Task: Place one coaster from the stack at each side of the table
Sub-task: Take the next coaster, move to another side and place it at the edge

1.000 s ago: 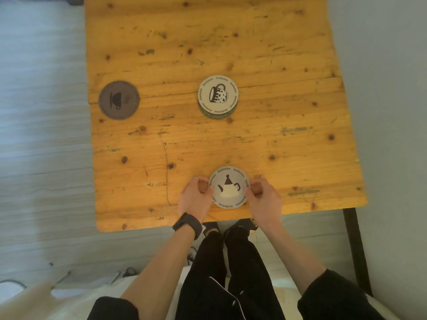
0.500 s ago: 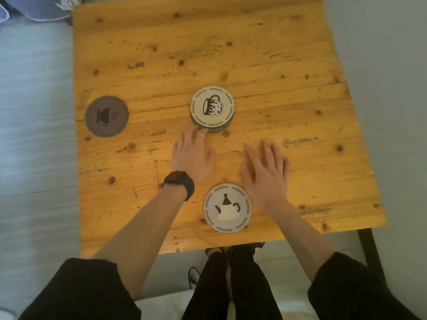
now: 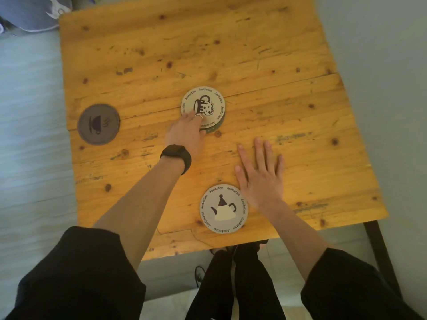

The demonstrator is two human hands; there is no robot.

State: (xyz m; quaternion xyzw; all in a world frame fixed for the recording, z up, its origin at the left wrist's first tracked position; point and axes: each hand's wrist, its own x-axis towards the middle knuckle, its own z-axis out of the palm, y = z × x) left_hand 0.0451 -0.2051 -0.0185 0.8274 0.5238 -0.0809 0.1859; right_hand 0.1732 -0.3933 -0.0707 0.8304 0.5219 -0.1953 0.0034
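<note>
A small stack of round coasters (image 3: pixel 208 105) sits mid-table, its top one cream with a dark mug drawing. My left hand (image 3: pixel 186 135), with a ring and a black wristband, reaches onto the stack's near-left edge, fingers touching the top coaster; whether it grips is unclear. A cream teapot coaster (image 3: pixel 223 209) lies flat near the table's near edge. A dark grey cup coaster (image 3: pixel 99 124) lies at the left side. My right hand (image 3: pixel 260 174) rests flat on the wood, fingers spread, just right of and above the teapot coaster, holding nothing.
The wooden table (image 3: pixel 288 112) has bare planks at the far and right sides. A black table leg (image 3: pixel 379 255) shows at the near right. Blue-grey fabric (image 3: pixel 34 12) lies beyond the far left corner. My legs in black stand under the near edge.
Both hands let go of the teapot coaster, which stays near the front edge. My left hand moved forward onto the stack; my right hand slid forward and lies flat.
</note>
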